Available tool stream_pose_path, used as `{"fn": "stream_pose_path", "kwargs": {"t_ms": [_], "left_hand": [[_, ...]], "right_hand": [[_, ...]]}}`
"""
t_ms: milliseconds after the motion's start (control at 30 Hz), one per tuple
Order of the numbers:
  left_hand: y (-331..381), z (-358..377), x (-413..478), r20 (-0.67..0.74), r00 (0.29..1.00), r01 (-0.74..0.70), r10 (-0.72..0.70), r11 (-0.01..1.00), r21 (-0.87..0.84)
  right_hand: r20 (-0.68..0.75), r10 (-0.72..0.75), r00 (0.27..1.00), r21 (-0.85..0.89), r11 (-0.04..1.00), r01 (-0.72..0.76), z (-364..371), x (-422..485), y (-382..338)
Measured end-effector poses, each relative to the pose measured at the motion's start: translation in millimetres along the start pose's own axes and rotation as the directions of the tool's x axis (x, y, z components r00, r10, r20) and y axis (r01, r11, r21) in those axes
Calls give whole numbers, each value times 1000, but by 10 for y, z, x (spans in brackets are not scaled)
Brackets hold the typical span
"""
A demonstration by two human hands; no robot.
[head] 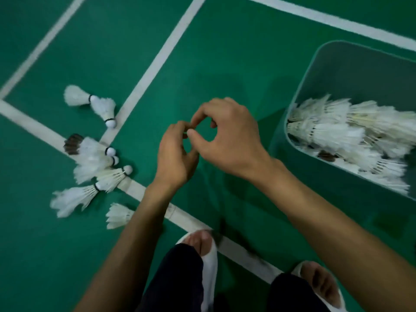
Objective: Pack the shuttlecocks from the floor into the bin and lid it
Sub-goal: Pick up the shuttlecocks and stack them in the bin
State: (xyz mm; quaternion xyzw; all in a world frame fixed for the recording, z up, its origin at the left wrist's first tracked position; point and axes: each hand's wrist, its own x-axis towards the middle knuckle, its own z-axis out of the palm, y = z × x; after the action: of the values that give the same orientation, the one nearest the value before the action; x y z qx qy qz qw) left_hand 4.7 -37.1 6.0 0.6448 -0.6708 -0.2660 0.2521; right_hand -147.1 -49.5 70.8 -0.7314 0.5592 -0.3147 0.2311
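Green court floor (225,52), crossed by white lines (157,57). The open bin (360,73) stands on the floor at the person's right, partly cut by the edge of view; it holds a heap of white shuttlecocks (337,129). Left hand (175,154) and right hand (227,136) hang above the floor just left of the bin, apart from it. Each grip is drawn together, fingers curled, thumb and forefinger forming a ring. The fingertips of both hands meet at one spot; whether anything small is pinched there cannot be told. Loose shuttlecocks (94,163) lie on the floor at the person's left, most clustered on a white line, two more (101,106) just beyond them. White sandals (210,262) stand on a line at the near edge.
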Motion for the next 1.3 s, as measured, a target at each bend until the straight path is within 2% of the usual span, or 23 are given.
{"fn": "stream_pose_path", "kwargs": {"t_ms": [67, 167, 233, 300, 367, 433, 500, 533, 567, 600, 667, 800, 933, 1033, 1200, 1300], "left_hand": [[-309, -117, -228, -36, 992, 118, -117, 993, 21], [-666, -357, -566, -156, 949, 287, -273, 955, 72], [-827, -536, -806, -267, 907, 355, -326, 933, 67], [-956, -687, -1059, -411, 831, 441, -376, 894, 75], [-1027, -782, -1274, -578, 668, 596, -468, 802, 39], [-1024, -796, -1423, -662, 419, 773, -621, 627, -98], [-1011, -728, -1529, -551, 156, 879, -820, 370, -301], [-998, -673, -1575, -433, 59, 889, -899, 244, -387], [-976, -606, -1617, -305, 6, 883, -952, 148, -445], [-937, -534, -1651, -194, -2, 877, -981, 92, -473], [-838, -393, -1659, -102, 75, 896, -992, 112, -429], [-773, -208, -1515, -249, 307, 892, -919, 369, -262], [-855, -187, -1366, -356, 428, 827, -831, 519, -216], [-926, -218, -1277, -342, 560, 756, -755, 634, -163], [-1032, -334, -1154, -348, 601, 697, -719, 685, -211], [-1057, -387, -1110, -271, 649, 677, -711, 702, -221]], "right_hand": [[182, 17, 983, -47, 999, -8, 417, 19, 21], [405, 29, 914, -101, 995, 14, 919, -8, -16], [500, 8, 866, -112, 992, 56, 1183, -37, -106], [558, -26, 829, -94, 991, 94, 1408, -46, -225], [582, -77, 809, -59, 989, 136, 1592, -14, -372], [576, -184, 797, -34, 968, 248, 1746, 56, -548], [579, -311, 754, -47, 910, 412, 1888, 145, -749], [590, -356, 724, -56, 877, 477, 1956, 182, -842], [607, -387, 694, -62, 848, 527, 2020, 204, -915], [628, -404, 665, -68, 823, 564, 2080, 204, -965], [668, -410, 621, -83, 788, 610, 2175, 158, -987], [692, -366, 622, -90, 811, 578, 2270, 36, -823], [728, -323, 605, -54, 852, 521, 2184, 70, -710], [768, -309, 562, 5, 880, 476, 2085, 84, -633], [746, -273, 607, 3, 914, 407, 1960, 62, -531], [771, -226, 595, 4, 937, 350, 1923, 100, -445]]}}
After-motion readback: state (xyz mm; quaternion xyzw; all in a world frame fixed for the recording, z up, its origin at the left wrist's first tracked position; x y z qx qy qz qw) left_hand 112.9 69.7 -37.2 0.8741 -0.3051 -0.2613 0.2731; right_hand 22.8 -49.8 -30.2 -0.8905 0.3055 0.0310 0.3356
